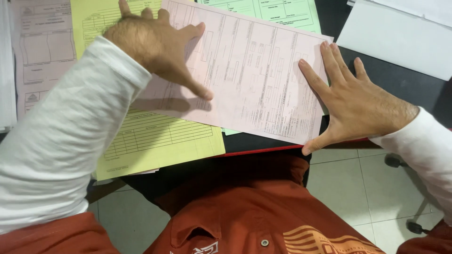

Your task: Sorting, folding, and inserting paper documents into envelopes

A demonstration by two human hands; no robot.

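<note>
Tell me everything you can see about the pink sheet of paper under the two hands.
The pink sheet is a thin printed form, covered with ruled boxes and faint lines of text. It lies flat but turned at an angle on the dark desk, overlapping a yellow form and a green form. The left hand presses its upper left part with spread fingers; the right hand rests on its right edge.

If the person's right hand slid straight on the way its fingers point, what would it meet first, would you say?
The right hand lies flat on the pink form's right edge, fingers pointing up the desk. Sliding on, it would probably cross bare dark desk, then reach the green form.
</note>
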